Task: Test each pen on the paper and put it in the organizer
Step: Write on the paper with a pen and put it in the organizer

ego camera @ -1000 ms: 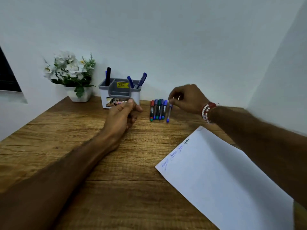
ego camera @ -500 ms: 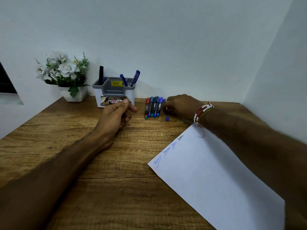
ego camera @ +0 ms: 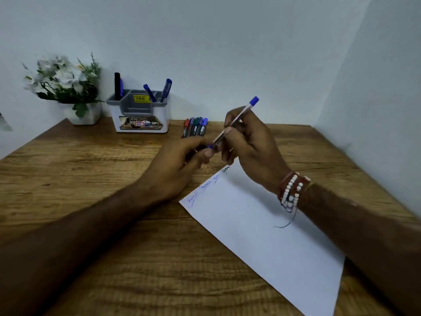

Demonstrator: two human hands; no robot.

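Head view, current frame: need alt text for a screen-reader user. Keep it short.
The right hand holds a blue pen tilted over a wooden table while the left hand pinches its lower end, near the corner of a white paper with a few scribbles. Four markers lie beside a grey organizer holding pens, a flower pot next to it.

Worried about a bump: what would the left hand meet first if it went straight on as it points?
The pen: the left hand points up-right at its blue lower end and seems to pinch it. The right hand gripping the pen lies apparently just behind.
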